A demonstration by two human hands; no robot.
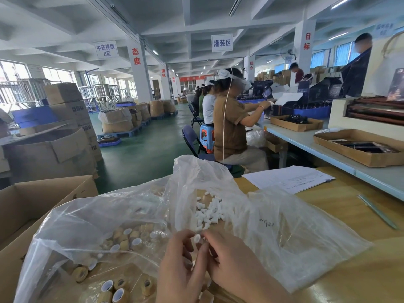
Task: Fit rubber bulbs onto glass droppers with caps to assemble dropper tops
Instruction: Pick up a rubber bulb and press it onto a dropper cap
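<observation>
We judge the job to be far from done: one piece is in hand at the fitting step, and the bulk of the stock is untouched. Our left hand point(179, 267) and our right hand point(234, 265) meet low in the middle of the view, above the clear plastic bag point(284, 226) that lies crumpled across the yellow wooden tabletop point(354, 217). The fingers of both hands are curled, and their tips press in from either side on one small white rubber bulb point(197, 238), pinching it between them. Something tiny and darker sits at the right fingertips, but we cannot tell whether it is a glass dropper or a cap. Nor does the view show whether the bulb is seated on anything. Just beyond it, inside the bag, lies a loose heap of white rubber bulbs point(208, 212). To the left, under more clear plastic, many tan cylindrical caps with white linings point(129, 237) lie over the open brown cardboard box point(32, 200). They look bare, with no bulb fitted. We see no finished dropper top anywhere, and no stock of glass droppers that we can make out. A white sheet of paper point(288, 178) and a slim grey-green stick point(377, 211) lie further right on the tabletop, well apart from our hands.
</observation>
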